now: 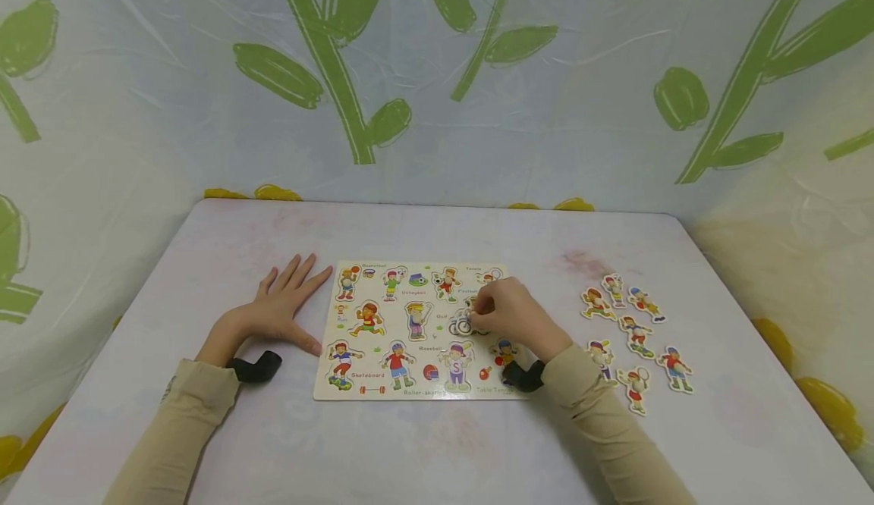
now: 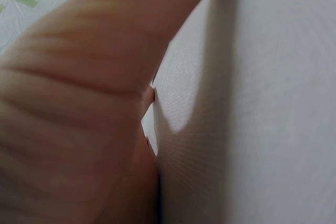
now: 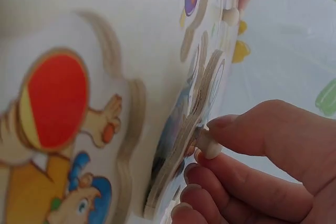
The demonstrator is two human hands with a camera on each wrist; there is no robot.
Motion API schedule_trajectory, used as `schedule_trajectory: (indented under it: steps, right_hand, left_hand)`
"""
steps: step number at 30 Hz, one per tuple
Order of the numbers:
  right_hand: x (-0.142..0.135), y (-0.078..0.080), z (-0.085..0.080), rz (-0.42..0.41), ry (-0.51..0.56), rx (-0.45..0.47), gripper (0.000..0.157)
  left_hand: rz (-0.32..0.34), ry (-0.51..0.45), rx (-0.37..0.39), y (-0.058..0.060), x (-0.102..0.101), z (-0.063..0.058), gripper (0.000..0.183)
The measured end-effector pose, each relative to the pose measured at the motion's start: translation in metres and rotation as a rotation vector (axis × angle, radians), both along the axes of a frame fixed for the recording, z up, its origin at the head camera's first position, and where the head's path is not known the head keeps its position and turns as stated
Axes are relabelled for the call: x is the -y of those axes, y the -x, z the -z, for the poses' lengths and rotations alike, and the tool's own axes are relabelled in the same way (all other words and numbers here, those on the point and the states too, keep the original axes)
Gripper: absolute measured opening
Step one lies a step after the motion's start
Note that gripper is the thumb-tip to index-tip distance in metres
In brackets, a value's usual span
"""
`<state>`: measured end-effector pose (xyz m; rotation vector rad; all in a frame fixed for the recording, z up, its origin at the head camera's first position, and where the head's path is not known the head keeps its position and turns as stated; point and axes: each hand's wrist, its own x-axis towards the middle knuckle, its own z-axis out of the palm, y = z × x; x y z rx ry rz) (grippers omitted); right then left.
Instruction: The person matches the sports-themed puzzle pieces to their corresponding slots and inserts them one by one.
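A wooden sports puzzle board (image 1: 394, 327) lies on the table, covered with cartoon athletes and printed words. Thumb and forefinger of my right hand (image 1: 512, 312) pinch the small pale knob (image 3: 210, 146) of a cyclist puzzle piece (image 1: 464, 326). In the right wrist view, that piece stands close over the board face, its wooden edge showing. The hand covers part of the rider in the head view. My left hand (image 1: 283, 312) rests with spread fingers on the table, thumb tip at the board's left edge. Its palm (image 2: 73, 98) fills much of the left wrist view.
Several loose puzzle pieces (image 1: 636, 336) lie in a cluster right of the board, some partly behind the right sleeve (image 1: 580, 384). A table tennis figure (image 3: 55, 98) on the board is near the right wrist. Black wrist devices (image 1: 256, 368) sit on both wrists. Leaf-patterned sheeting (image 1: 437, 148) surrounds the table.
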<state>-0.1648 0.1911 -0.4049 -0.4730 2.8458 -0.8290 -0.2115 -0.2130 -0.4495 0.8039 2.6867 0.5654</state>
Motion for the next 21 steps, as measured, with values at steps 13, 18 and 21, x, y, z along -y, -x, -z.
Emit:
schedule_trajectory:
  steps: [13, 18, 21]
  right_hand:
    - [0.0078, -0.0031, 0.0008, -0.01, -0.017, -0.028, 0.015]
    - [0.0082, -0.0032, 0.0012, -0.015, -0.016, -0.053, 0.013]
    - [0.0082, -0.0029, 0.0015, -0.015, -0.013, -0.061, 0.013]
  left_hand:
    - [0.0, 0.012, 0.001, 0.0009, 0.0003, 0.0005, 0.137]
    - [0.01, -0.03, -0.006, -0.0006, 0.0012, 0.0001, 0.136]
    - [0.015, -0.04, -0.017, -0.0002, 0.0022, 0.0019, 0.135]
